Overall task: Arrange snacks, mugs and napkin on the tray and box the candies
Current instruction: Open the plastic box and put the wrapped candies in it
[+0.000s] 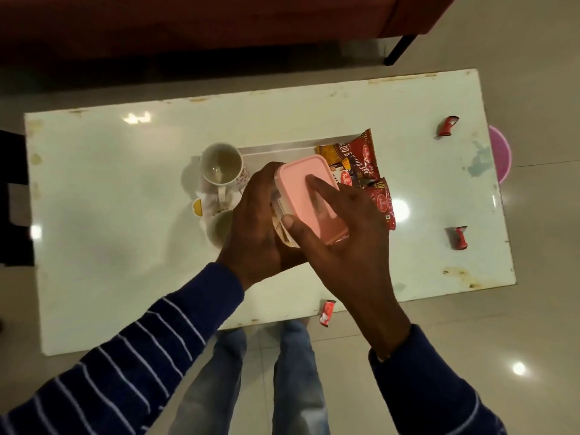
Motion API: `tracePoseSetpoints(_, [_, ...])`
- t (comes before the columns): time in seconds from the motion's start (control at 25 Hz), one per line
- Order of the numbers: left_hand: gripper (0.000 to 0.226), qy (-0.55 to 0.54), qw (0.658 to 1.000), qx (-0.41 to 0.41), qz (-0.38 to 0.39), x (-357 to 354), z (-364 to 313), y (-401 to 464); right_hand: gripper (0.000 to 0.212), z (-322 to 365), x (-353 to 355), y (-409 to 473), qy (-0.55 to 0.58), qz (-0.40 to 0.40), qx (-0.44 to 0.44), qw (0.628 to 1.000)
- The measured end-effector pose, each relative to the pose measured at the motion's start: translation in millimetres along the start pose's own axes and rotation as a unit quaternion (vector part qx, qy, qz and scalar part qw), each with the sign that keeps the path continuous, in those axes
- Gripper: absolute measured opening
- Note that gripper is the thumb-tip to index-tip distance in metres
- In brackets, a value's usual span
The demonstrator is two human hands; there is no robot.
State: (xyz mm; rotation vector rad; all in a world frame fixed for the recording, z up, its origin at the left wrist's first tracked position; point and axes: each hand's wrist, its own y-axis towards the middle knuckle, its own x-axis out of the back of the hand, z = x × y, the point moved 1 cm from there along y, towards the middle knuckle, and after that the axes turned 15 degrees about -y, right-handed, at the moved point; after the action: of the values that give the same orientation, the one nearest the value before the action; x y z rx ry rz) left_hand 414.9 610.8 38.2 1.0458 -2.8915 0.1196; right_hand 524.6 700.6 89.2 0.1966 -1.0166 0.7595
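While the left hand (257,227) wraps its fingers (266,183) round the near-left side of a box (284,237), the right hand (342,243) lies flat on the pink lid (301,189), its fingers (320,186) spread across the top and the thumb pressed at the lid's near edge. Whether the lid is fully seated I cannot tell. Box and hands sit over a white tray (276,150) near the middle of the worktop (125,246). Red and yellow snack packets (361,161) lie on the tray's right part, just beside the box. One mug (221,166) stands at the tray's left end, a second mug (219,230) nearer, partly hidden by the left hand. Three red candies lie apart: one (448,125) by the far right corner, one (459,237) along the right edge, one (327,312) overhanging the near edge
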Motion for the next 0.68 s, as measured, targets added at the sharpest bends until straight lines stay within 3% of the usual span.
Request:
tracePoseSetpoints(0.4, [0.102,0.087,0.992,-0.088,-0.009,16.2,-28.7,3.6,0.063,20.5,17.9,2.0,0.05,0.026,0.011,0.998])
tracePoseSetpoints(0.68, [0.097,0.102,0.991,-0.091,-0.006,14.6,-35.6,10.6,0.05,20.1,28.6,7.6,0.084,0.007,0.028,0.996])
